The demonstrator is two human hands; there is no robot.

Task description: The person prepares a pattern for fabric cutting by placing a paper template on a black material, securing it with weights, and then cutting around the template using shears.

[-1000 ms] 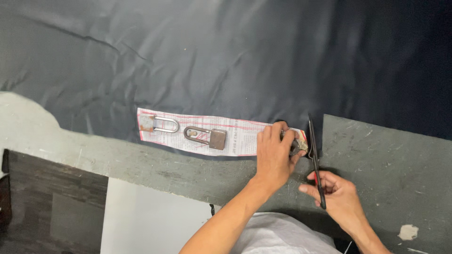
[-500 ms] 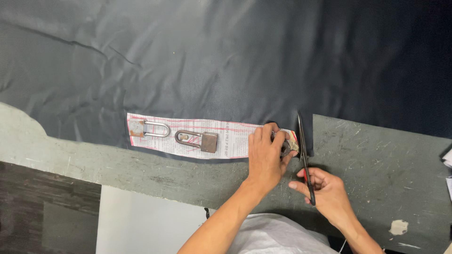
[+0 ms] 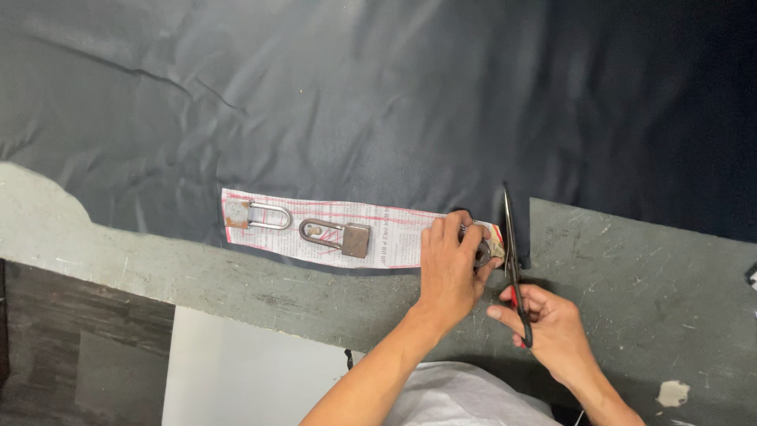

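Note:
My left hand (image 3: 448, 264) presses flat on the right end of a newspaper paper pattern (image 3: 378, 229) that lies on dark fabric (image 3: 355, 102). My right hand (image 3: 552, 323) grips black scissors (image 3: 512, 260), whose blades point away from me along the pattern's right edge, at the edge of the cloth. Two padlocks weigh the paper down: a rusty one (image 3: 256, 214) at the left end and a brown one (image 3: 339, 235) near the middle. A third metal weight (image 3: 482, 252) shows partly under my left fingers.
The dark fabric covers most of a grey worn table (image 3: 646, 276). The table's front edge runs across the lower left, with dark flooring (image 3: 71, 339) and a white panel (image 3: 236, 371) below it. A scrap of white material (image 3: 670, 392) lies at the lower right.
The view has shifted a little. My left hand stays on the pattern's right end, and the scissors remain at the cloth edge, moved slightly forward.

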